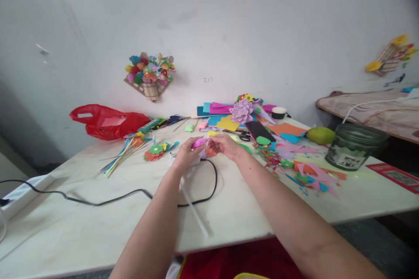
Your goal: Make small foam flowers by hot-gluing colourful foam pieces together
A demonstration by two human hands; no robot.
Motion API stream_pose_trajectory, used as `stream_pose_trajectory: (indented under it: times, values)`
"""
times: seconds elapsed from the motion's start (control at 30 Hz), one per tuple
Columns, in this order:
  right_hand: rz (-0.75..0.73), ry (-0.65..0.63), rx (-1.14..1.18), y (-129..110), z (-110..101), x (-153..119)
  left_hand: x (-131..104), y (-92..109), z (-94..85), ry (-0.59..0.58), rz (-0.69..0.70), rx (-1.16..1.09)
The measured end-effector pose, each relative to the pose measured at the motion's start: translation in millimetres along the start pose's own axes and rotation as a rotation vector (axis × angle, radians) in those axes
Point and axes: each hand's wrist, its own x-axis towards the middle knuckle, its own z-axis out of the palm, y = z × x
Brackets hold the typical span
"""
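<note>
L hand (186, 154) is closed on a pink piece (198, 143), pinched btwn thumb & fingers; piece sits at its fingertips, on the side facing R hand. R hand (227, 144) has fingers curled in close to same piece; can't tell if it's gripping anything, too blurry. Both are over the white table (235, 222).

Btwn forearms, nearer the body than the hands: a whitish stick (195, 211) & loop of black cord (216, 178), which runs under L forearm to a white power strip (28, 194) far left of L hand. Just left of L hand: flower cutouts (156, 151); further left, bundle of thin strips (119, 159), w/ red bag (108, 124) beyond.

Past R hand, slightly right: scissors (245, 136), dark flat slab (258, 130), big lilac flower (241, 111) behind. Well right of R hand: paper scraps (316, 174), yellow-green fruit (320, 135), dark green jar (348, 152).
</note>
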Motion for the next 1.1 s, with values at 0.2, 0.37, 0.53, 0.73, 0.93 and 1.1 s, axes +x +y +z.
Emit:
stream_pose_trajectory:
  times: [0.2,0.37,0.53,0.73,0.93,1.1]
  values:
    - [-0.167,0.058,-0.022,0.2,4.1,0.9,-0.3,-1.3,1.6,0.017,-0.076,-0.117]
    - [-0.245,0.116,-0.088,0.9,6.5,2.4,-1.3,3.3,1.0,0.015,-0.143,-0.161]
    - [-0.283,0.147,-0.147,1.9,6.9,4.3,-2.2,6.8,-0.1,0.016,-0.175,-0.161]
    - [-0.333,0.160,-0.207,2.7,7.3,5.4,-0.6,1.7,-0.4,0.010,-0.151,-0.094]
    - [-0.370,0.167,-0.275,3.1,7.0,6.3,-1.1,1.5,-1.9,-0.008,-0.135,-0.044]
    - [-0.455,0.248,-0.357,3.9,7.1,8.0,-2.5,5.3,-1.8,-0.027,-0.198,-0.110]
